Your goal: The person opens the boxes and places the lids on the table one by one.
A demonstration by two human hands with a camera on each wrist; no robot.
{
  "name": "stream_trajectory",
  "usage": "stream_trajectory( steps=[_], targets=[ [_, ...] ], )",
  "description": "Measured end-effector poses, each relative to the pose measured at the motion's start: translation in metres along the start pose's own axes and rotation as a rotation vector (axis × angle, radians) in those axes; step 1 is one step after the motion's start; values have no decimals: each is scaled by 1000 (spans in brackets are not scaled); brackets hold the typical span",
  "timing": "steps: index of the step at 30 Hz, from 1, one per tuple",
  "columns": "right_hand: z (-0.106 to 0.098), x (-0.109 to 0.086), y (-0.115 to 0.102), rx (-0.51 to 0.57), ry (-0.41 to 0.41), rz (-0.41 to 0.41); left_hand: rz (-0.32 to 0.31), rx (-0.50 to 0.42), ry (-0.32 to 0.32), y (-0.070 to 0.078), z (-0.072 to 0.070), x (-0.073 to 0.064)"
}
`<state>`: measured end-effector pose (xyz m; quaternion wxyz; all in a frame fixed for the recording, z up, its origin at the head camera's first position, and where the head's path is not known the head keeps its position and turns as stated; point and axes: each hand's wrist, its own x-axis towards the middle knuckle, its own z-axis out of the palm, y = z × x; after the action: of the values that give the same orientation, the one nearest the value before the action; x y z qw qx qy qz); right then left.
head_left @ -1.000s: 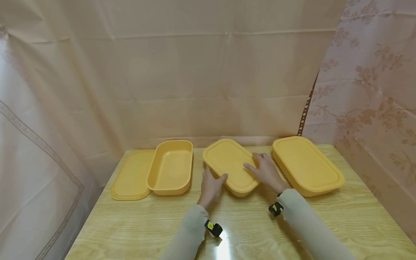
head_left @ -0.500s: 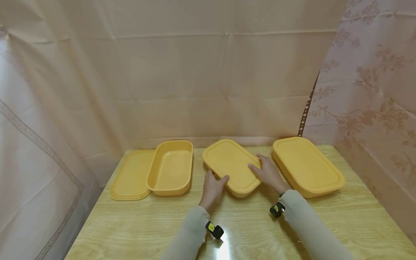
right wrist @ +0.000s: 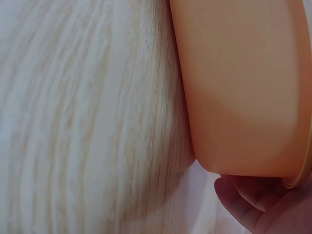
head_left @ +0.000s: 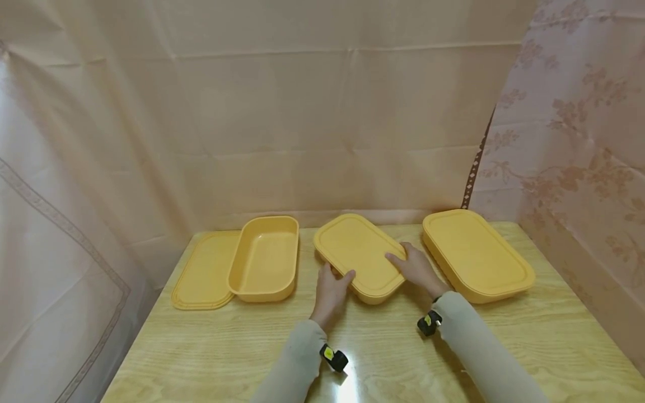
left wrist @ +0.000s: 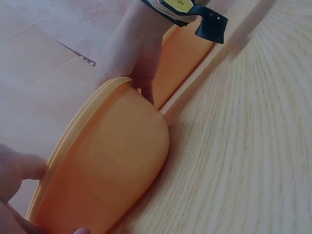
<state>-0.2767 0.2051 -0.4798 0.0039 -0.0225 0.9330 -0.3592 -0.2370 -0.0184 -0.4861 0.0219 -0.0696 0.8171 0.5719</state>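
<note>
A lidded yellow food container (head_left: 359, 254) sits at an angle in the middle of the wooden table. My left hand (head_left: 330, 292) grips its left side, thumb over the lid's edge and fingers down the wall. Opposite, my right hand (head_left: 418, 271) holds the right side, its thumb lying on the lid near the edge. The left wrist view shows the container's rounded wall (left wrist: 112, 151) with the lid lip along its top. In the right wrist view, curled right-hand fingers (right wrist: 243, 195) are at the container's end, close under the lid's rim.
An open yellow container (head_left: 265, 257) stands to the left, overlapping a loose flat lid (head_left: 204, 274) in the head view. Another lidded container (head_left: 476, 257) stands at the right, close beside the right hand. Cloth curtains (head_left: 322, 129) hang behind the table (head_left: 227, 352).
The right hand has drawn back a little to the right, its thumb now nearer the lid's edge. The left hand has shifted slightly right and down. The container stays almost in place.
</note>
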Motion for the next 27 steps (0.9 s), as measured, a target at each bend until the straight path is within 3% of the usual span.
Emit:
stream_trajectory(
  steps=[10, 21, 27],
  targets=[
    [1, 2, 4, 34, -21, 23, -3, -35, 3, -1, 0, -3],
    [-3, 3, 4, 34, -31, 44, 48, -51, 22, 0, 3, -2],
    [-2, 3, 4, 49, -42, 46, 37, -37, 35, 0, 3, -1]
  ],
)
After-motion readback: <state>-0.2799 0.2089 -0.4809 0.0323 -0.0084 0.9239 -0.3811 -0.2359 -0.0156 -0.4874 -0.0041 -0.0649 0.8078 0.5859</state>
